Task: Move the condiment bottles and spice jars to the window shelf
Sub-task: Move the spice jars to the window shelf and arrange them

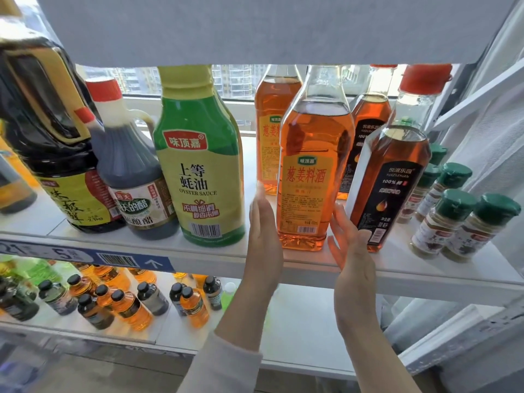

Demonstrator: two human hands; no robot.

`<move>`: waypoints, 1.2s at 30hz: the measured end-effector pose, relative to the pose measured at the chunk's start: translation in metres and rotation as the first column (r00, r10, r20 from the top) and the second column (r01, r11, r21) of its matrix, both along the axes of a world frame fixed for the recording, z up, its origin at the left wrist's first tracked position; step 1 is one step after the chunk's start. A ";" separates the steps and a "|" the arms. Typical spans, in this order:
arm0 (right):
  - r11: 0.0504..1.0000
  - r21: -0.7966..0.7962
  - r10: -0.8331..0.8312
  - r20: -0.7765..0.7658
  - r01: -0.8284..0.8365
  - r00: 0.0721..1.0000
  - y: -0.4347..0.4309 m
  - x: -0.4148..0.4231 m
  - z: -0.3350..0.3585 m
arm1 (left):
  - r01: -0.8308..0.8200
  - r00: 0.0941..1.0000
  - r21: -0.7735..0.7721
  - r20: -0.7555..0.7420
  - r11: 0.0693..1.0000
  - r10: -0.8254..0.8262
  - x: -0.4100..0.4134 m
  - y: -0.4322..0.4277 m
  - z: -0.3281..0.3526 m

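Amber cooking-wine bottle (312, 177) upright at shelf (198, 248) front, green-capped spice jars (450, 219) right

Two hands (351, 245), two wine bottles (312, 171), five spice jars (453, 222).

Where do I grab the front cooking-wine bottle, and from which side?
I'd take the cooking-wine bottle by its lower body, from the front: it stands upright at the shelf edge, flat sides exposed, neck hidden behind the grey panel above.

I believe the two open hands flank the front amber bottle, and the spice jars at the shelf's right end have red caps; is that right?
Not quite: the head view shows green caps on the spice jars. The left hand and right hand do flank the front amber bottle.
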State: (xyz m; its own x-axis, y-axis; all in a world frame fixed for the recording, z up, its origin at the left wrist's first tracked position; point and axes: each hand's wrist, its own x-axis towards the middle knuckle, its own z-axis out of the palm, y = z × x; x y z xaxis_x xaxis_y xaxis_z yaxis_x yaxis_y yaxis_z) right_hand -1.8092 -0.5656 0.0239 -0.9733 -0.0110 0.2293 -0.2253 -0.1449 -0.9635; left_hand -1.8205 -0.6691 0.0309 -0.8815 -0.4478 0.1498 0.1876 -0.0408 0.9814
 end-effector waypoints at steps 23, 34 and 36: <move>0.993 0.055 0.102 -0.018 -0.101 0.995 0.003 -0.008 -0.005 | 0.125 0.992 0.161 -0.006 0.979 -0.126 -0.080 -0.036 0.028; 0.996 0.019 0.082 -0.009 -0.082 0.997 0.001 -0.007 -0.004 | 0.208 0.978 0.345 -0.069 0.915 -0.197 -0.087 -0.036 0.028; 0.997 0.005 0.081 -0.001 -0.081 0.997 0.001 -0.007 -0.004 | 0.230 0.973 0.371 -0.080 0.900 -0.216 -0.088 -0.035 0.027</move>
